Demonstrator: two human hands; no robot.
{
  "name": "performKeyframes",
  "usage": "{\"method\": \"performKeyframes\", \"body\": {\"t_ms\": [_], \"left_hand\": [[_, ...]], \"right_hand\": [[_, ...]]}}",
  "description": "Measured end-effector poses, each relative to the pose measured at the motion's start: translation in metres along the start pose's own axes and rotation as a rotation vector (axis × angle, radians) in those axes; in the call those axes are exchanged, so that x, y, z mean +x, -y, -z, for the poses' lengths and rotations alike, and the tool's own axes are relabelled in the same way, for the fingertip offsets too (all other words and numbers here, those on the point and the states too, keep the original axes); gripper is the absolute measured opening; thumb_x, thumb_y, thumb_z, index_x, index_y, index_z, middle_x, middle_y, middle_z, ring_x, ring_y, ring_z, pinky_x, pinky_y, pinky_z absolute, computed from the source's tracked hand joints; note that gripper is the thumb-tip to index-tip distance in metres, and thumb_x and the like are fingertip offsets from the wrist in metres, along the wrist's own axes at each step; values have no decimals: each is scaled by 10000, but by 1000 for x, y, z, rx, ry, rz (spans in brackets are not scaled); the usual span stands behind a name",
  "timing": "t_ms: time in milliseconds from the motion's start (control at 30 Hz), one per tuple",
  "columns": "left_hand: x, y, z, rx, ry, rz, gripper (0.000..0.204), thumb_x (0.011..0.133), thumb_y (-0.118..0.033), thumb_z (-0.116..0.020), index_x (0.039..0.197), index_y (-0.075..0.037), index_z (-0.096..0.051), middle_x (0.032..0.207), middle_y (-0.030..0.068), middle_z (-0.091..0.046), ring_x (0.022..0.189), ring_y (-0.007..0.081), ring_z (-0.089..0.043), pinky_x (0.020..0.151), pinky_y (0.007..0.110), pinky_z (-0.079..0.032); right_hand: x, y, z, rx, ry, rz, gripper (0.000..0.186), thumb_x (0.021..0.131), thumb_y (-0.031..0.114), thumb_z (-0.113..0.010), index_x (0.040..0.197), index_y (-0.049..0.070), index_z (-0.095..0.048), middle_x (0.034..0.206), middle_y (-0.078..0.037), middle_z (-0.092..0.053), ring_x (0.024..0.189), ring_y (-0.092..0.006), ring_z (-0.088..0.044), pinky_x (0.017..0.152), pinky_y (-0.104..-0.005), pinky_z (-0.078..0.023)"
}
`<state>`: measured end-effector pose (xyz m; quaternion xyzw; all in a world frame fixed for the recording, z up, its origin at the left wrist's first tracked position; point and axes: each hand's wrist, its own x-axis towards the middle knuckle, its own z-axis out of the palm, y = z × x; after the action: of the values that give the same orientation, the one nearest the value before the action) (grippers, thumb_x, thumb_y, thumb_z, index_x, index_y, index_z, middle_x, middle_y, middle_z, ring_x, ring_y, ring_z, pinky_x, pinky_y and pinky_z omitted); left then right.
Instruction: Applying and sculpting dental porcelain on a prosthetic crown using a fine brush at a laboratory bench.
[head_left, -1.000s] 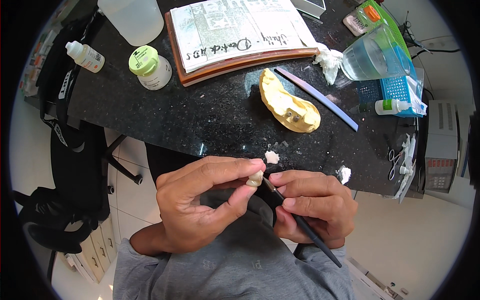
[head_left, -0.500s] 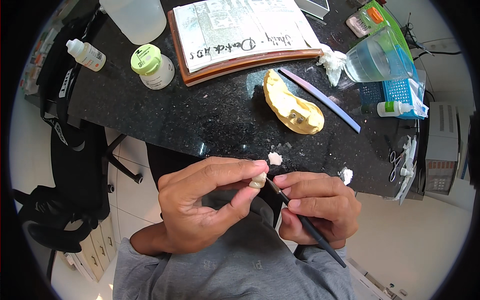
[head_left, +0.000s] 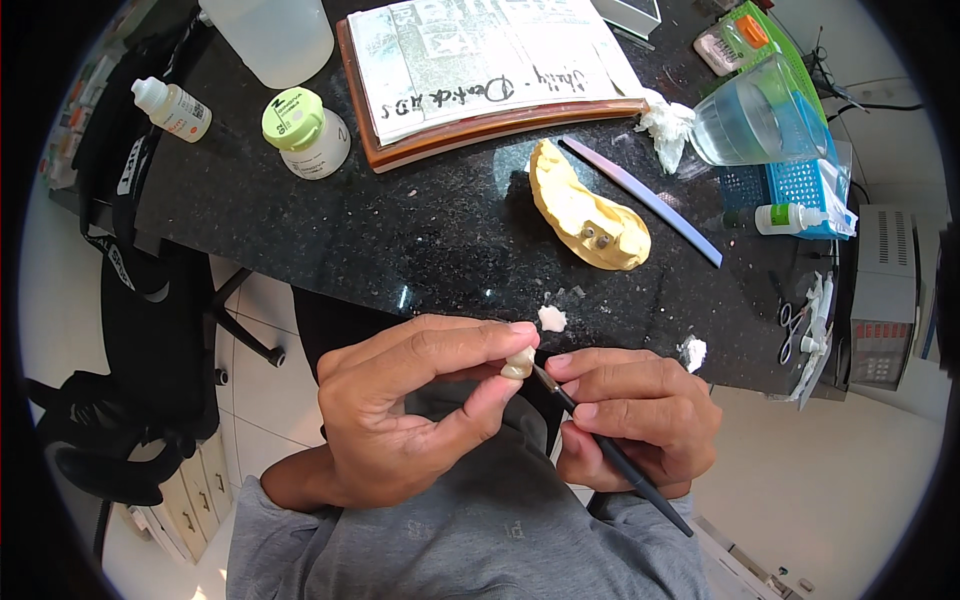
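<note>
Head view: left fingers [head_left: 475, 346] pinch a glossy tooth-shaped piece [head_left: 517, 368]; right fingers [head_left: 625, 380] clasp a tapered black-handled tool [head_left: 626, 463].

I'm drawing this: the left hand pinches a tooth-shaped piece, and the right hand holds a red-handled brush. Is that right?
The red is wrong: the head view shows the right hand holding a black-handled brush. The left hand does pinch a tooth-shaped piece.
</note>
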<state>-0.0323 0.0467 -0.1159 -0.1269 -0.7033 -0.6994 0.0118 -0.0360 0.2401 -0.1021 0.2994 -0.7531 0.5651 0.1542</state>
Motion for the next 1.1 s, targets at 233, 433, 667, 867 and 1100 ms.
{"method": "performKeyframes", "body": {"t_ms": [233, 433, 667, 867, 1100], "left_hand": [[-1, 0, -1, -18, -11, 11, 295, 802, 117, -695, 1088, 47, -676, 1002, 191, -708, 932, 228, -716, 795, 293, -605], [0, 2, 0, -14, 3, -14, 290, 805, 105, -701, 1087, 45, -674, 996, 194, -708, 923, 230, -719, 793, 291, -606], [0, 0, 2, 0, 17, -11, 285, 806, 99, -702, 1085, 44, -675, 1008, 199, -704, 929, 234, -718, 796, 296, -608], [0, 1, 1, 20, 18, -2, 286, 804, 104, -699, 1081, 40, -677, 1015, 202, -700, 935, 237, -716, 796, 294, -609], [0, 2, 1, 12, 17, -17, 286, 803, 107, -697, 1081, 41, -677, 1012, 201, -701, 934, 235, -716, 798, 293, -609]], "right_hand": [[1, 0, 1, -4, 11, -10, 248, 694, -29, -806, 891, -50, -657, 811, -184, -682, 809, -296, -734, 683, -347, -633], [2, 1, 1, -12, 15, -16, 252, 692, -30, -807, 895, -48, -658, 810, -188, -685, 814, -289, -734, 682, -338, -631], [3, 0, 1, -19, 18, -5, 253, 693, -30, -805, 897, -49, -657, 814, -192, -686, 813, -289, -734, 683, -334, -632], [2, 0, 0, -11, 6, -2, 255, 696, -26, -805, 902, -51, -656, 814, -193, -685, 813, -291, -734, 686, -337, -631], [2, -1, 1, -16, 16, 0, 258, 693, -22, -808, 898, -51, -653, 811, -193, -685, 814, -293, -734, 679, -339, -630]]}}
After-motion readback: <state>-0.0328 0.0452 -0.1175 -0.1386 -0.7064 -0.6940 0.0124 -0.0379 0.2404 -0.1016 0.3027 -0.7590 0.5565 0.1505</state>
